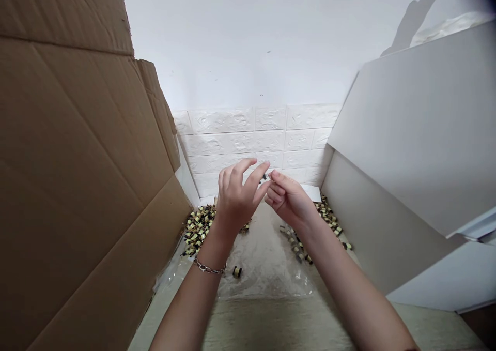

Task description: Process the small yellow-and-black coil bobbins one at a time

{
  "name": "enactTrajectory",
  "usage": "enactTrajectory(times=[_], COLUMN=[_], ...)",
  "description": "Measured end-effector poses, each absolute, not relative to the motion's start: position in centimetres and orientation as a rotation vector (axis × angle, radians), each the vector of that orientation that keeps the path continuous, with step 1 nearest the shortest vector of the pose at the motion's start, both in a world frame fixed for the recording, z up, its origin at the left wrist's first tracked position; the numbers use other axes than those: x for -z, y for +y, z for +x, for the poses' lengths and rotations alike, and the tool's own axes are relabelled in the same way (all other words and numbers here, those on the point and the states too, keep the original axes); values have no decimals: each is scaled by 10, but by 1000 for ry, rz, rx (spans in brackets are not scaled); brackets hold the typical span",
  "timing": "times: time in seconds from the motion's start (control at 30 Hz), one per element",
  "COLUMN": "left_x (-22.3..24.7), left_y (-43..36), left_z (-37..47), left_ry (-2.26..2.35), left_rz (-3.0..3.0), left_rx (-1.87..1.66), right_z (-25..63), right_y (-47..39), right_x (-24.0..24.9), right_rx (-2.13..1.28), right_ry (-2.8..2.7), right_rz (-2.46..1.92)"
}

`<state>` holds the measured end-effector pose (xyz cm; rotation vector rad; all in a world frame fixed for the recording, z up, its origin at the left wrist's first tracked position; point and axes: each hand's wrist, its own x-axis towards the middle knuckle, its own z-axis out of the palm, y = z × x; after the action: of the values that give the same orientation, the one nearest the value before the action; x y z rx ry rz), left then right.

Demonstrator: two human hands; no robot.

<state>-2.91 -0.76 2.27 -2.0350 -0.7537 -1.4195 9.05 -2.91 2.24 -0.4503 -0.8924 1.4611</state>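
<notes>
Held up in front of the brick-patterned wall, my left hand (pixel 238 193) pinches a small dark part (pixel 265 176) between thumb and index finger. Most of that part is hidden by the fingers. My right hand (pixel 289 196) is closed just to the right of it, thumb and index fingertip pressed together close to the part. What lies in that pinch, if anything, is too small to make out. Below the left wrist, a single black-and-yellow bobbin (pixel 237 272) rests on a clear plastic sheet (pixel 267 284).
Piles of similar bobbins lie at left (pixel 199 227) and at right (pixel 329 216), partly behind my arms. A tall brown cardboard panel (pixel 77 134) walls off the left side. White panels (pixel 418 128) stand on the right. The white wall (pixel 248 41) closes the back.
</notes>
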Motion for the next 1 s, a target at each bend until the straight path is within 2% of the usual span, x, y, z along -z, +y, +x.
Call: enactTrajectory(times=[0.3, 0.4, 0.53, 0.73, 0.8, 1.0], left_x=[-16, -18, -21, -23, -24, -26], left_y=[1, 2, 3, 2, 0, -3], left_z=[-30, -30, -28, -27, -28, -29], left_ry=[-767, -740, -786, -918, -905, -740], left_rz=[-2048, -2125, -2203, -2402, -2414, -2290], left_rx=[1447, 1510, 1620, 1780, 1781, 1610], right_z=[84, 84, 89, 101, 103, 101], right_y=[-27, -24, -26, -37, -38, -39], right_x=[-17, -14, -15, -22, -23, -25], right_rx=[-1416, -1274, -848, 59, 210, -15], right_ry=[-910, -949, -1114, -1410, -1464, -1386], right_rz=[-520, -578, -820, -1000, -1035, -1106])
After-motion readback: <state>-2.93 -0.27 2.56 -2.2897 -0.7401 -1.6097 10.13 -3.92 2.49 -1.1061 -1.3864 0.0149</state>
